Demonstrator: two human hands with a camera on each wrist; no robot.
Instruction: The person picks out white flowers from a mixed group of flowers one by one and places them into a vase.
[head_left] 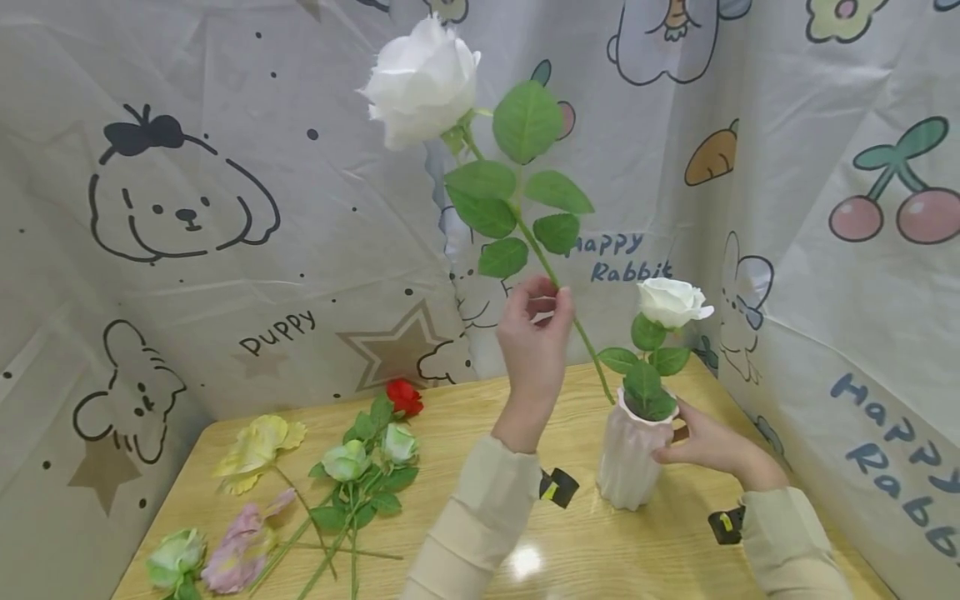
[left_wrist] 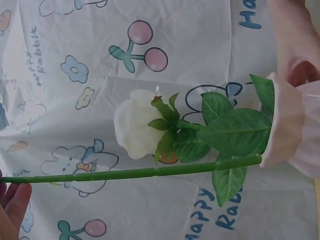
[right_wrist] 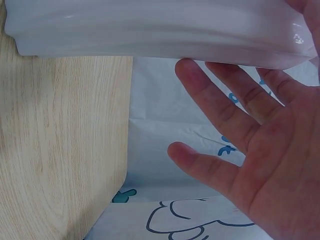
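My left hand [head_left: 534, 346] pinches the green stem of a long white rose [head_left: 423, 79], with its bloom up and leaning to the left. In the left wrist view, the stem's cut end [left_wrist: 257, 160] is at the rim of a pale pink fluted vase [head_left: 633, 467]; whether they touch I cannot tell. A shorter white rose [head_left: 673, 302] stands in the vase, its leaves over the mouth. My right hand [head_left: 708, 450] holds the vase from the right, thumb at the front. The right wrist view shows fingertips [right_wrist: 190, 70] against the vase's side.
On the wooden table [head_left: 558, 550] at the left lie a yellow flower [head_left: 258, 446], a pink flower [head_left: 238, 550], a red rose [head_left: 405, 397] and several pale green roses [head_left: 347, 461]. A printed cloth [head_left: 187, 333] hangs around the back and sides.
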